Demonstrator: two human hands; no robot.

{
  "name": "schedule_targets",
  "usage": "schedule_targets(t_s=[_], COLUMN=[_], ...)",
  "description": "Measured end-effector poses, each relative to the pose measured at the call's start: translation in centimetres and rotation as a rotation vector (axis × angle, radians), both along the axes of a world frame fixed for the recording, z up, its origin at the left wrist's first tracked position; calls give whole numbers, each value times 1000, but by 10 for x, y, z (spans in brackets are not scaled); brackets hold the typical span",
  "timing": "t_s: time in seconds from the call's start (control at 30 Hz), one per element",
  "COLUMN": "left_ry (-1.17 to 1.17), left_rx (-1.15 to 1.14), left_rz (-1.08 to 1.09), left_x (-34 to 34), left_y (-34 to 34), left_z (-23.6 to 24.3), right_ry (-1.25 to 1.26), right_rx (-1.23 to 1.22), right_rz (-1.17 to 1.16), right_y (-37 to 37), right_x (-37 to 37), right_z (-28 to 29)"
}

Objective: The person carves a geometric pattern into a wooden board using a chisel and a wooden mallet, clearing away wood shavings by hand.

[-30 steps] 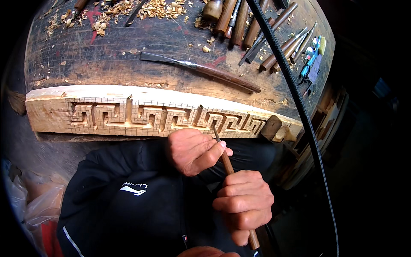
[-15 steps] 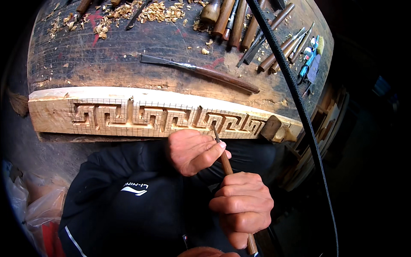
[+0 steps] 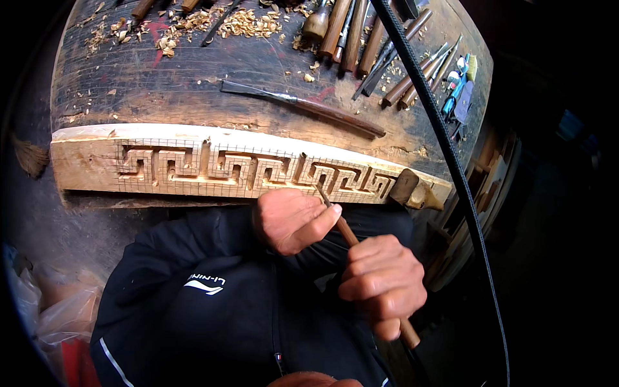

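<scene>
A pale wooden board (image 3: 84, 161) with a gridded, carved key pattern lies along the near edge of the bench. My left hand (image 3: 290, 222) is at the board's lower edge, its thumb and fingers closed on the front part of a wooden-handled chisel (image 3: 345, 231). The chisel's tip meets a carved groove right of the middle. My right hand (image 3: 382, 284) is wrapped around the handle lower down, whose end shows below the fist. A wooden block-shaped object (image 3: 409, 188), possibly a mallet, sits on the board's right end. Behind the board lies a long chisel (image 3: 335, 116).
The dark, worn bench (image 3: 148, 90) carries wood shavings (image 3: 248, 24), several carving tools (image 3: 351, 35) and a brush (image 3: 471, 68). A black cord (image 3: 438, 122) crosses the right side. Stacked boards (image 3: 490, 174) stand at right, plastic bags (image 3: 58, 309) at lower left.
My right hand has shifted up and to the right, tilting the chisel handle further rightward. My left hand stays closed near the board. The whole view has shifted slightly.
</scene>
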State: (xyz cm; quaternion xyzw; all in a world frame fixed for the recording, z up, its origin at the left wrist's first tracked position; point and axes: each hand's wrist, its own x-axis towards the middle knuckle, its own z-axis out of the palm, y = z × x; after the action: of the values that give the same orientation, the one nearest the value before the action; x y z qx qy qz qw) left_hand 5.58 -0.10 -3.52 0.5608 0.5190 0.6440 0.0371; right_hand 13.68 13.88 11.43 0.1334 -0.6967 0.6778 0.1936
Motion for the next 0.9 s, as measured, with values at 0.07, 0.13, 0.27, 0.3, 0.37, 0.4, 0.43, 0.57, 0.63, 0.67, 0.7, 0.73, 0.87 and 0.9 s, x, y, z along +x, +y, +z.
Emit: schedule_targets(t_s=[0.07, 0.13, 0.27, 0.3, 0.37, 0.4, 0.43, 0.57, 0.63, 0.67, 0.7, 0.73, 0.87, 0.9], left_ry=[-20, -37, -55, -53, -49, -48, -46, -9, 9, 13, 16, 16, -4, -14], left_rx=[17, 17, -1, -10, 10, 21, 17, -60, -99, -104, -107, -103, -51, -7], left_rz=[37, 60, 29, 16, 52, 70, 85, 85, 65, 69, 71, 68, 25, 42], left_x=[2, 2, 2, 2, 5, 6, 6, 3, 3, 2, 2, 1, -3, 1], left_y=[2, 1, 1, 0, 2, 2, 2, 1, 3, 4, 6, 7, 4, 5], left_z=[1, 1, 2, 2, -1, -2, -2, 3, 5, 6, 7, 8, 5, 0], right_ry=[-1, -10, -27, -33, -45, -52, -58, -22, -12, -9, -15, 1, -21, -16], right_rx=[65, 109, 124, 131, 148, 154, 159, 111, 32, -29, -36, -54, -78, -74], right_rz=[-29, -66, -183, -179, -171, -174, -178, -211, -268, -253, -222, -242, 128, 136], right_y=[-6, -12, -22, -24, -25, -25, -26, -21, -15, -9, -3, -1, 20, 18], right_x=[3, 0, 0, 0, -1, -3, -4, -8, -1, 1, 0, -3, -9, -8], right_z=[5, 5, 5, 5, 6, 5, 5, -1, -7, -5, -5, -6, 0, 2])
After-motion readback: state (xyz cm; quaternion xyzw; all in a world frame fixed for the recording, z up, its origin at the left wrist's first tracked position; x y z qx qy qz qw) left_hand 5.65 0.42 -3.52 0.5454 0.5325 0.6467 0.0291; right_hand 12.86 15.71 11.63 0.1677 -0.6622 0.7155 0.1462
